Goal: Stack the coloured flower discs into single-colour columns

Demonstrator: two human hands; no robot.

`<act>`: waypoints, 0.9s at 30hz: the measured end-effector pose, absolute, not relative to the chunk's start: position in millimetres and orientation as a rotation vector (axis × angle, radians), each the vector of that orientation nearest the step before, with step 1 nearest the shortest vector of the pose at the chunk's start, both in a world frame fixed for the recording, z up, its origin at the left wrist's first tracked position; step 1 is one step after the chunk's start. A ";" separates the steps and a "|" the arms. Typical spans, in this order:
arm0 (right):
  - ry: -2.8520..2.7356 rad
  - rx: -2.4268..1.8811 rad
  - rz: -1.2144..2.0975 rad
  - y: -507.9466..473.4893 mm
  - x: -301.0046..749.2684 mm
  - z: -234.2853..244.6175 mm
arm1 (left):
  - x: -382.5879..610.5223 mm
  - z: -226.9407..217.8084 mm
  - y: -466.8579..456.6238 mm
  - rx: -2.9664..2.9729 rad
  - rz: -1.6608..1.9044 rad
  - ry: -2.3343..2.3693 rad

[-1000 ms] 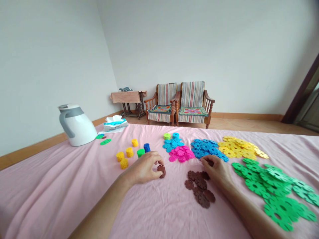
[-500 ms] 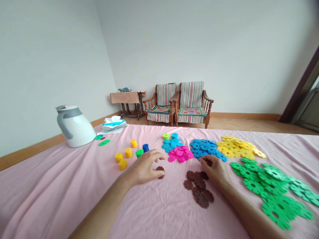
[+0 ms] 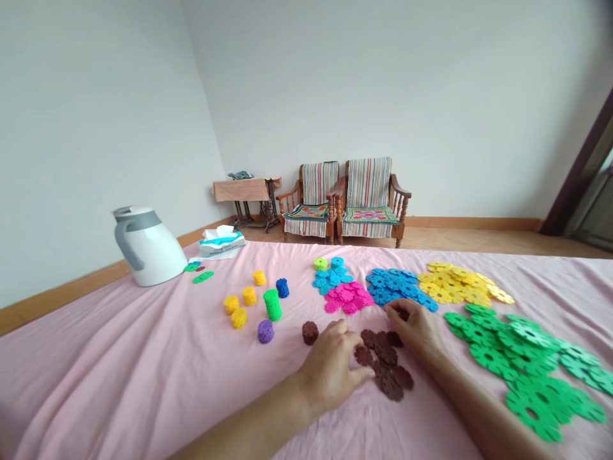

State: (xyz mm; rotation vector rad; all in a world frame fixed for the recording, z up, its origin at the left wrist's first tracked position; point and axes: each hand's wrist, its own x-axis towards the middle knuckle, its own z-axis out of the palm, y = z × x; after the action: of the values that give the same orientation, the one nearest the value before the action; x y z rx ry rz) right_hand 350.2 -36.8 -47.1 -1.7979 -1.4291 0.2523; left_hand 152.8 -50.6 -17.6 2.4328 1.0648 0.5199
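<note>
My left hand (image 3: 332, 364) is at the left edge of a loose pile of brown flower-shaped discs (image 3: 383, 351), thumb and fingers apart, with nothing visibly held. Just beyond it on the left stands a short stack of brown discs (image 3: 310, 332). At the pile's upper right, my right hand (image 3: 416, 329) is curled, thumb and index tips close together. Whatever they may hold is hidden. Pink discs (image 3: 348, 296) and blue discs (image 3: 395, 285) lie in piles just beyond the hands.
Small stacks stand to the left: yellow (image 3: 249, 296), green (image 3: 272, 305), dark blue (image 3: 282, 288) and purple (image 3: 265, 331). Green discs (image 3: 507, 342) and yellow discs (image 3: 454, 283) spread on the right. A white jug (image 3: 156, 249) and tissue box (image 3: 223, 241) stand at the far left.
My left hand has moved right, from beside the brown stack to the brown pile, uncovering the purple and green stacks. My right hand has stayed nearly still.
</note>
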 end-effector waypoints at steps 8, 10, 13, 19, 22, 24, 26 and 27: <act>-1.419 -1.834 0.249 -38.3 348.9 -44.5 | 155.3 -20.3 -50.1 2.423 0.554 1.012; -1.420 -1.836 0.245 -38.3 349.0 -44.4 | 153.3 -17.0 -50.0 2.451 0.569 0.996; -1.431 -1.818 0.249 -37.4 349.7 -46.0 | 141.1 -4.5 -43.6 2.475 0.646 1.008; -1.456 -1.814 0.265 -34.2 352.5 -52.3 | 90.7 27.6 -12.1 2.441 0.764 1.107; -1.458 -1.829 0.279 -33.9 353.1 -53.1 | 75.2 32.6 -3.5 2.476 0.656 1.140; -1.464 -1.827 0.293 -34.0 353.2 -52.8 | 72.4 31.3 -2.9 2.511 0.582 1.142; -1.471 -1.824 0.303 -34.1 353.1 -52.7 | 73.3 28.4 -4.5 2.545 0.525 1.130; -1.472 -1.826 0.300 -34.1 353.2 -52.8 | 74.4 26.8 -5.6 2.558 0.504 1.120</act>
State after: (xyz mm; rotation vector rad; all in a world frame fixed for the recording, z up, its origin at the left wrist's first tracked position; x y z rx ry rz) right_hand 353.2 -34.1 -52.8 -1.8258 -1.4724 0.2997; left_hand 74.4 -5.6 26.8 2.5583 1.1205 0.5044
